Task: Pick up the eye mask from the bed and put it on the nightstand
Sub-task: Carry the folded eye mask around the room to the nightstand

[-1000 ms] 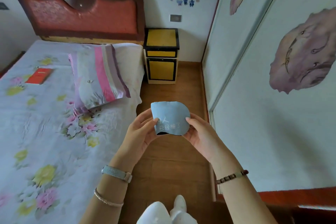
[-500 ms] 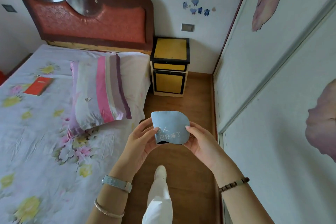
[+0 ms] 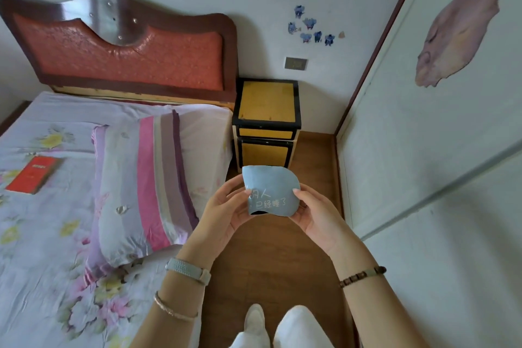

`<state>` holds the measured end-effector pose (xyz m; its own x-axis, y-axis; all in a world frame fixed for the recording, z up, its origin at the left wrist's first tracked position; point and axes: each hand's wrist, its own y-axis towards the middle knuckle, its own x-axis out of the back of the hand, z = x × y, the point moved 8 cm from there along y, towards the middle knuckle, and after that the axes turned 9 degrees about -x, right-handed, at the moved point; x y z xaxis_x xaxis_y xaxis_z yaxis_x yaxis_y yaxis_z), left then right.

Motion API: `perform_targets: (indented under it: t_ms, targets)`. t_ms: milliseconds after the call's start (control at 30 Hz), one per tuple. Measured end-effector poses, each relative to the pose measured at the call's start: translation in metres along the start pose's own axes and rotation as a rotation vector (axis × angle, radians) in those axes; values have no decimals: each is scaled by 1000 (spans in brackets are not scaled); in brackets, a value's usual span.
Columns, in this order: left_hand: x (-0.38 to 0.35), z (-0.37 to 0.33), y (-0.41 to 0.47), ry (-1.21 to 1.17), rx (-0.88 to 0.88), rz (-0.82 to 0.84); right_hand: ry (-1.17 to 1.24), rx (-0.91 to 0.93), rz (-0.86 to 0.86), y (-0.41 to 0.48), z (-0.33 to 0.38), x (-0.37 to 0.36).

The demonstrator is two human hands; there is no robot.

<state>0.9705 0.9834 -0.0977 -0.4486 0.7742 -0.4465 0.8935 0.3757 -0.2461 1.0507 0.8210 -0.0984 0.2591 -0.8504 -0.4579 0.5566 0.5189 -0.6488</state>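
A folded light-blue eye mask [image 3: 269,189] with white lettering is held in front of me over the wooden floor. My left hand [image 3: 226,212] grips its left edge and my right hand [image 3: 316,215] grips its right edge. The yellow nightstand [image 3: 267,102] with black trim stands just beyond the mask, against the wall beside the bed [image 3: 42,248]. Its top is bare.
A striped pillow [image 3: 141,186] lies on the floral sheet near the bed's right edge, and a red book [image 3: 35,174] lies further left. A white wardrobe door [image 3: 437,178] lines the right side of the narrow floor strip [image 3: 271,263]. My legs show at the bottom.
I have walked forward along the bed, so the nightstand is closer and larger. Both hands still hold the eye mask the same way.
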Motion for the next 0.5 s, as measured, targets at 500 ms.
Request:
perform_targets:
  t_ms: [500]
  targets:
    - [-19, -36, 216, 59, -30, -82, -28, -14, 51, 174, 150, -12]
